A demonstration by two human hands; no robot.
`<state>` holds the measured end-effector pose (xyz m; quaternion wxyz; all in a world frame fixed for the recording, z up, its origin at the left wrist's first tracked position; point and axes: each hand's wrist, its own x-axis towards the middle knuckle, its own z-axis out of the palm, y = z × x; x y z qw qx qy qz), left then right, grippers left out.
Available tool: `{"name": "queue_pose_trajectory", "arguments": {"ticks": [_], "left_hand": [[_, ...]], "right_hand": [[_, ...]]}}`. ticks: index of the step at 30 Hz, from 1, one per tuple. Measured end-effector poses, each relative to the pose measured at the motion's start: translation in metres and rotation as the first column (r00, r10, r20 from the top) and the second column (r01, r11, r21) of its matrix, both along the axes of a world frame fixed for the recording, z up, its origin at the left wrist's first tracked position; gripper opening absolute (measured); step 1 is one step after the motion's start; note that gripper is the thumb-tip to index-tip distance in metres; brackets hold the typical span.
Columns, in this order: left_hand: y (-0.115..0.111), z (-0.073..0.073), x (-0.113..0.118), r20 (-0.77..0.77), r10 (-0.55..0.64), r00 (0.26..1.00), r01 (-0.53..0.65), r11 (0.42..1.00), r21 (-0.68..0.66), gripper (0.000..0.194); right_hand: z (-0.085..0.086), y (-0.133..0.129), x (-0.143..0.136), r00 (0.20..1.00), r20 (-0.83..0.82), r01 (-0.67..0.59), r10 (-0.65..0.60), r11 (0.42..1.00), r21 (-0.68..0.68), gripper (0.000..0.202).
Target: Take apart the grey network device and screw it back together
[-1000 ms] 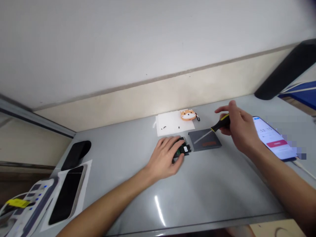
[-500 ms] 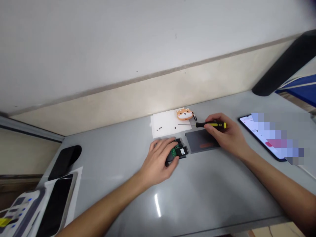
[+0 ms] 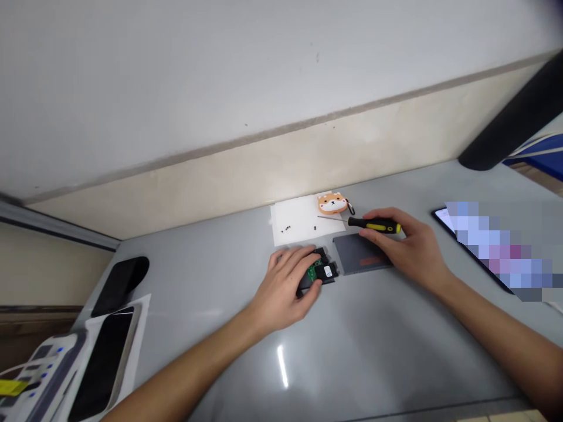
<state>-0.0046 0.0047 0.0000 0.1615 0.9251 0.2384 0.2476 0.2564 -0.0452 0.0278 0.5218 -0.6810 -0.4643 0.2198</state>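
My left hand (image 3: 288, 287) is wrapped over a small black device with an exposed green circuit board (image 3: 314, 271), gripping it against the table. Part of the device is hidden under the fingers. In my right hand (image 3: 404, 243), a black-and-yellow screwdriver (image 3: 378, 225) is held nearly level, its thin shaft pointing left over a white sheet of paper (image 3: 303, 211). Several tiny dark screws (image 3: 287, 228) lie on that paper. Beneath the right hand rests a flat dark grey cover plate (image 3: 358, 255), beside the device and partly hidden by the hand.
An orange-and-white animal-face case (image 3: 333, 203) sits at the paper's back right. A phone (image 3: 475, 252), partly blurred out, lies on the right. On the left are a black object (image 3: 118, 284), a dark-screened phone (image 3: 103, 363) and a power strip (image 3: 48, 375). A black post (image 3: 505, 123) stands back right.
The screwdriver has tilted slightly, its tip rising a little while the handle end dips. The left hand keeps its hold on the device. The whole view has shifted slightly.
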Motion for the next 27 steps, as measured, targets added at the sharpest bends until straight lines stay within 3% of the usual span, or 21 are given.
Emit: {"name": "queue_pose_trajectory", "arguments": {"ticks": [12,22,27], "left_hand": [[-0.0009,0.0037,0.0008,0.011,0.0,1.0,0.0,0.999,-0.042,0.031],[-0.0006,0.0016,0.0003,0.014,0.004,1.0,-0.003,0.998,-0.06,0.034],[-0.0011,0.0014,0.0008,0.025,0.004,1.0,-0.003,0.999,-0.053,0.034]], "right_hand": [[-0.0001,0.0027,-0.0028,0.998,0.06,0.022,-0.018,0.998,-0.055,0.028],[0.0001,0.0017,-0.0047,0.991,-0.13,0.011,-0.027,0.992,-0.125,0.042],[0.0016,0.0004,-0.0042,0.985,-0.168,0.015,-0.028,0.997,-0.078,0.042]]}}
